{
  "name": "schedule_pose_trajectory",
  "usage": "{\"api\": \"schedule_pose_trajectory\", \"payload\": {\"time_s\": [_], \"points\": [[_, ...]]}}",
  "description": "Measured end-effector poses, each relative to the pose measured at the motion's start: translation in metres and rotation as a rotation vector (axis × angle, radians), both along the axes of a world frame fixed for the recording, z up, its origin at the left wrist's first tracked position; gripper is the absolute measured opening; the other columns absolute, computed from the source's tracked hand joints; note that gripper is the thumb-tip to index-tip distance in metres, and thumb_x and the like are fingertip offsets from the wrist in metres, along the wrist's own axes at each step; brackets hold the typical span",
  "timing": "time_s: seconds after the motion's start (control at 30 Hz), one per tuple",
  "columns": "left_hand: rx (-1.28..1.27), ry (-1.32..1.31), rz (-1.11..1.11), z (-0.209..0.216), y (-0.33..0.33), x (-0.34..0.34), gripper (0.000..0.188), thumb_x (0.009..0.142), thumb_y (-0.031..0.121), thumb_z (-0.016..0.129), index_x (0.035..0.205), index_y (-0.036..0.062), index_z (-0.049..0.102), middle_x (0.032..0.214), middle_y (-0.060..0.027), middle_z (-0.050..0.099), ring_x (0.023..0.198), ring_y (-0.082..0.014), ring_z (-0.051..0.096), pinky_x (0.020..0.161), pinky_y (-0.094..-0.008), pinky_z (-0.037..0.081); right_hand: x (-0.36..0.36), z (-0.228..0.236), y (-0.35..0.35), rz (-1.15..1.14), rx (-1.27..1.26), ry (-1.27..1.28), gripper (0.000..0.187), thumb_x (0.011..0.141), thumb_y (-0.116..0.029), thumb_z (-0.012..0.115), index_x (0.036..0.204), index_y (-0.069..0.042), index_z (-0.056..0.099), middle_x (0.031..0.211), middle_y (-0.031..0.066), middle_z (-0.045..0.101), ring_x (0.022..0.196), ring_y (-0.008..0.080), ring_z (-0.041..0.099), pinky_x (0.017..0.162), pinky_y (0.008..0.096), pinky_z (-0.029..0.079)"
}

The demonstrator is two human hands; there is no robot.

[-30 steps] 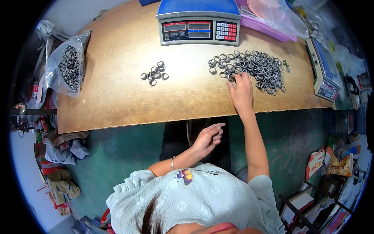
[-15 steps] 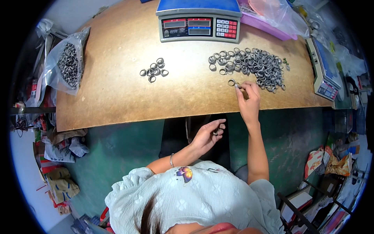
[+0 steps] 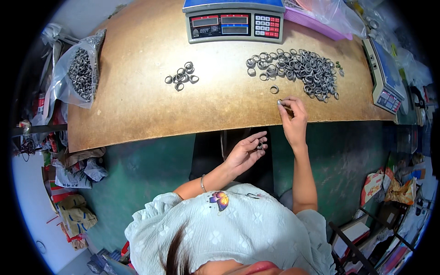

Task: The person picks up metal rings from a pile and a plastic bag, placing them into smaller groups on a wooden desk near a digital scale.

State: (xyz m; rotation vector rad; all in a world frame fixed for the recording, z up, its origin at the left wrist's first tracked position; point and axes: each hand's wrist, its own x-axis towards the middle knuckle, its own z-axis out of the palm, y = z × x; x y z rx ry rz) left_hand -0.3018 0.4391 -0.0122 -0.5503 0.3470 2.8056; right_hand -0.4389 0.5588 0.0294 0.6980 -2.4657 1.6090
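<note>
My right hand (image 3: 294, 113) is just above the near edge of the table, thumb and forefinger pinched on a small grey metal ring (image 3: 280, 103), mostly covered by the fingertips. Over my lap, my left hand (image 3: 246, 155) has its fingers curled, with a grey ring (image 3: 260, 145) among them. One loose ring (image 3: 274, 89) lies on the table just beyond my right hand. Past it spreads a large heap of grey rings (image 3: 314, 73). A smaller cluster of several rings (image 3: 181, 77) lies left of the middle.
A blue-topped weighing scale (image 3: 234, 26) stands at the back, beside a pink basket (image 3: 316, 24) with plastic bags. Another scale (image 3: 384, 75) sits at the right edge. On the left is a clear bag of dark metal pieces (image 3: 81, 73). Small green bits (image 3: 338, 65) lie by the heap.
My right hand has drawn slightly nearer to me, away from the loose ring, with a ring pinched in its fingertips. My left hand has turned a little. The view has shifted slightly.
</note>
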Motion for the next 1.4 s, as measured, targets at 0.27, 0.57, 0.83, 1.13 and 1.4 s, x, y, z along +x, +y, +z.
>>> {"api": "schedule_pose_trajectory", "payload": {"time_s": [0.27,0.57,0.83,1.13,1.4], "points": [[-0.434,-0.541,0.238,-0.104,-0.008,-0.014,0.027,0.092,0.011,0.041,0.115,0.0007,0.05,0.101,-0.0112,0.057,0.091,-0.0233,0.056,0.082,-0.0354,0.048,0.026,0.018,0.008,0.115,-0.043,-0.206,0.006,0.079,0.0,0.062,0.083,0.003,0.059,0.094,0.0116,0.061,0.083,0.0237,0.059,0.073,0.0291,0.047],[-0.222,-0.425,-0.042,-0.071,-0.014,-0.003,0.031,0.092,0.025,0.043,0.114,0.0033,0.051,0.109,-0.0116,0.057,0.1,-0.0244,0.055,0.089,-0.0395,0.043,0.043,0.024,0.019,0.324,0.052,-0.03,0.009,0.074,-0.001,0.064,0.082,0.0,0.06,0.094,0.01,0.062,0.086,0.0243,0.059,0.074,0.0312,0.045],[0.051,0.019,-0.106,0.007,-0.009,-0.004,0.028,0.092,0.006,0.045,0.119,-0.0013,0.048,0.089,-0.0048,0.057,0.072,-0.0092,0.053,0.062,-0.0227,0.047,0.005,0.026,-0.012,-0.084,0.112,-0.018,0.01,0.08,-0.006,0.061,0.086,0.001,0.059,0.083,0.0136,0.059,0.074,0.0276,0.058,0.064,0.0343,0.045],[-0.084,-0.132,0.005,0.048,-0.002,-0.021,0.036,0.095,0.019,0.041,0.122,-0.0049,0.045,0.109,-0.0113,0.057,0.1,-0.0197,0.054,0.09,-0.0347,0.044,-0.007,0.017,-0.012,0.114,0.189,-0.103,0.009,0.078,-0.005,0.063,0.083,0.001,0.06,0.075,0.0088,0.056,0.064,0.0189,0.052,0.059,0.0313,0.042],[-0.17,-0.08,-0.124,0.022,-0.006,-0.009,0.022,0.091,0.007,0.049,0.111,-0.0014,0.053,0.078,-0.001,0.052,0.065,-0.0065,0.048,0.057,-0.0188,0.043,-0.038,0.026,-0.035,0.026,0.101,0.057,0.01,0.077,-0.006,0.064,0.084,0.001,0.063,0.09,0.0129,0.058,0.084,0.0265,0.055,0.071,0.0334,0.045]]}}
